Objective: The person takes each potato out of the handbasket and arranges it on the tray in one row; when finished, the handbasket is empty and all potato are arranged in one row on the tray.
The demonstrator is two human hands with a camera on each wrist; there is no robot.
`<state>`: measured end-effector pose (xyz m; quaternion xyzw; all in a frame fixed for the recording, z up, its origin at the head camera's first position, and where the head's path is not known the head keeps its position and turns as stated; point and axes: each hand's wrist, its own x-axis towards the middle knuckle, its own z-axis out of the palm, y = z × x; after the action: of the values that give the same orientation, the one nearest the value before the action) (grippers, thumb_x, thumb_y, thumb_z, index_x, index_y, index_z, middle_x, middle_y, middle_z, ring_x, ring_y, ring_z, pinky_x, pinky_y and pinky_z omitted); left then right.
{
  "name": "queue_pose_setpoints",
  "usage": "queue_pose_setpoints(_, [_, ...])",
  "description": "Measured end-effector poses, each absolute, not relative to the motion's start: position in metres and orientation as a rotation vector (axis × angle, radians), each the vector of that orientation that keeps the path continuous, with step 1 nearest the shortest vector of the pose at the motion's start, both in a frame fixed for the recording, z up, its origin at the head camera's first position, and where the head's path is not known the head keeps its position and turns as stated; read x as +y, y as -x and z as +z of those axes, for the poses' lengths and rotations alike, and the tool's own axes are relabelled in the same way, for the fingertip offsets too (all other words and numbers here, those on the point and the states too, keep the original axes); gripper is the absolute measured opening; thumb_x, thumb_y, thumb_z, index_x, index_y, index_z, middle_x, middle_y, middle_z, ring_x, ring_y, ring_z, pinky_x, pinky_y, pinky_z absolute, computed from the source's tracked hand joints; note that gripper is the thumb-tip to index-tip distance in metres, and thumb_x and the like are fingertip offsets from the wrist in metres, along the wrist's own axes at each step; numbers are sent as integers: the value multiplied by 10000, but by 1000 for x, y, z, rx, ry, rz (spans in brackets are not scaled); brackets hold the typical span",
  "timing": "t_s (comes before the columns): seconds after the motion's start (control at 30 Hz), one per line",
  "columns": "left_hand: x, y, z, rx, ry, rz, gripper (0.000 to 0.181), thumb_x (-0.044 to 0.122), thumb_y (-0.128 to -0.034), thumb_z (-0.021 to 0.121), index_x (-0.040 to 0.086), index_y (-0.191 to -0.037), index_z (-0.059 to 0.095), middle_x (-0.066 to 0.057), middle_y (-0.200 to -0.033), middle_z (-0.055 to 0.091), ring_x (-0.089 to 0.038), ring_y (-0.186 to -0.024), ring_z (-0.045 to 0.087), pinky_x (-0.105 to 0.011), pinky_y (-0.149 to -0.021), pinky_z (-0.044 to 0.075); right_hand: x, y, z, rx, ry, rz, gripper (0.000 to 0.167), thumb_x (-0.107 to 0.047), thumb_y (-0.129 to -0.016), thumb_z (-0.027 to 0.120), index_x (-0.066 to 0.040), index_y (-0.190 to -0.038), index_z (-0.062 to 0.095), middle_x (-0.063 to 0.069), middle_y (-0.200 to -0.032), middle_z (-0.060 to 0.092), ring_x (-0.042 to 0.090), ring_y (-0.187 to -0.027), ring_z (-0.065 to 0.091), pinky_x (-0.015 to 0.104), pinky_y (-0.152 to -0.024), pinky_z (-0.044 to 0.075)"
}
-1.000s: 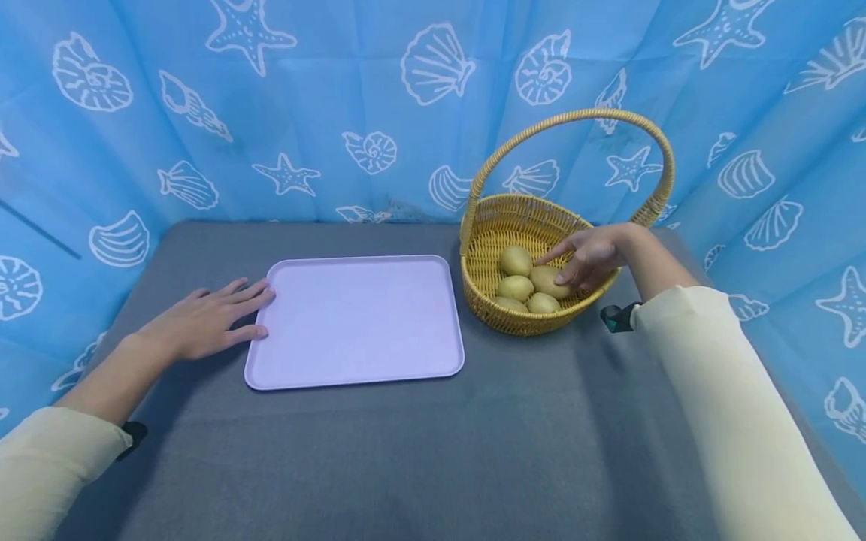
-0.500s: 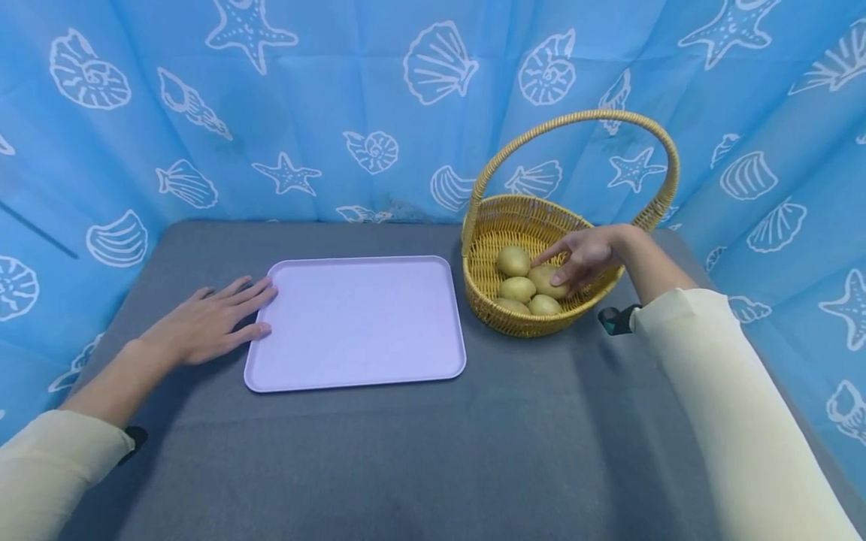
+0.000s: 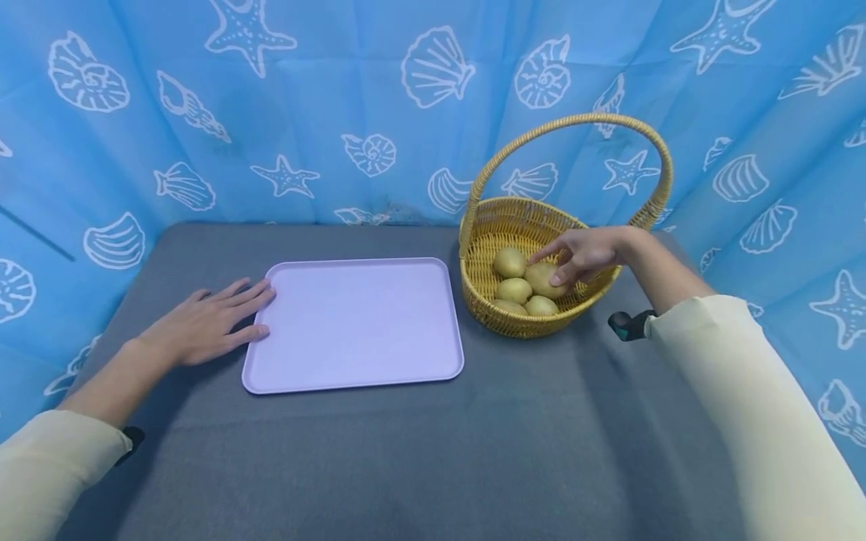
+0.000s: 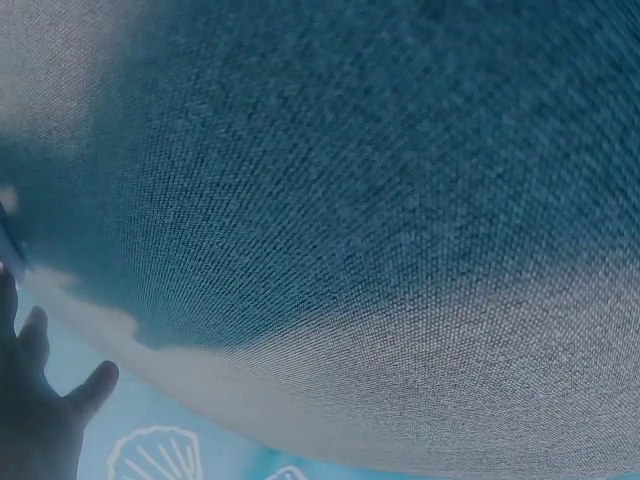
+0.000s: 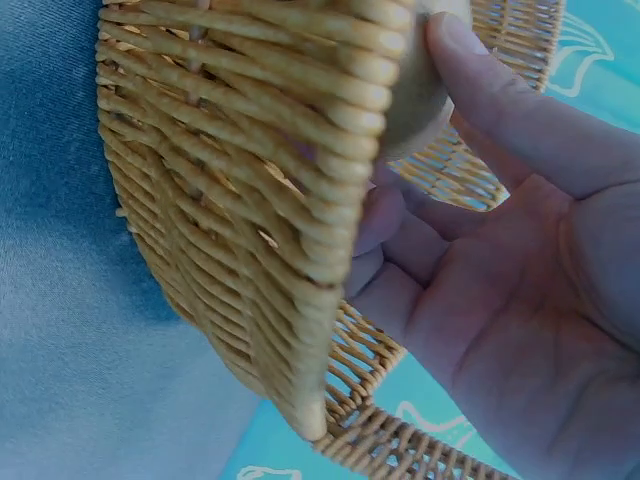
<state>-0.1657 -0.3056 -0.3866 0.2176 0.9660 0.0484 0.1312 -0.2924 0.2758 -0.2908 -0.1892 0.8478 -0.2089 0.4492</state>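
In the head view, my left hand [image 3: 203,323] lies with spread, straight fingers on the left edge of a pale lilac tray [image 3: 355,327]. My right hand [image 3: 587,252] reaches over the rim into a yellow wicker basket [image 3: 507,319] and grips a potato [image 3: 541,278] between thumb and fingers. The right wrist view shows the thumb pressed on that potato [image 5: 412,110], partly behind the woven wall. Several other potatoes lie around it, among them one potato [image 3: 510,262] behind and another potato [image 3: 514,290] to the left.
The basket's tall arched handle [image 3: 582,119] rises above the right hand. Both tray and basket stand on a table with a grey cloth [image 3: 419,458]. A blue curtain [image 3: 325,98] with white shell prints hangs behind and at the sides.
The gripped potato and the one behind it have shifted slightly left within the basket. My right wrist has turned a little. The left hand and tray have stayed in place.
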Motion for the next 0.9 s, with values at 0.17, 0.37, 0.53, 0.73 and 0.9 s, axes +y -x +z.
queue_pose_setpoints(0.17, [-307, 165, -385, 2813, -648, 137, 769, 594, -1002, 428, 160, -1598, 210, -158, -1638, 201, -462, -1481, 150, -767, -1073, 139, 276, 283, -284, 2167, 530, -555, 649, -210, -965, 665, -61, -1528, 378, 91, -919, 610, 178, -822, 589, 341, -740, 516])
queue_pose_setpoints(0.37, [-306, 165, -384, 2810, -651, 125, 771, 596, -1001, 430, 148, -1594, 225, -166, -1633, 212, -470, -1477, 157, -769, -1071, 144, 271, 268, -278, 2242, 667, -614, 644, -215, -927, 713, -74, -1495, 446, 139, -1232, 562, 212, -867, 531, 367, -756, 513])
queue_pose_setpoints(0.53, [-305, 165, -384, 2810, -640, 121, 777, 605, -998, 426, 145, -1593, 228, -168, -1631, 215, -467, -1478, 155, -766, -1075, 144, 260, 257, -270, 2263, 824, -659, 627, -229, -928, 718, -93, -1487, 466, 112, -1317, 571, 243, -1057, 544, 379, -848, 488])
queue_pose_setpoints(0.73, [-303, 166, -384, 2817, -648, 114, 772, 602, -999, 427, 142, -1590, 240, -174, -1627, 227, -472, -1473, 167, -764, -1072, 156, 238, 244, -265, 2180, 959, -745, 592, -187, -937, 709, -63, -1469, 479, 92, -1268, 603, 201, -1058, 606, 379, -946, 526])
queue_pose_setpoints(0.9, [-304, 166, -385, 2818, -653, 124, 769, 595, -999, 436, 139, -1588, 245, -174, -1626, 228, -473, -1473, 168, -766, -1071, 153, 213, 233, -265, 2099, 1036, -759, 592, -171, -931, 715, -50, -1462, 482, 88, -1414, 543, 237, -1208, 551, 419, -1030, 482])
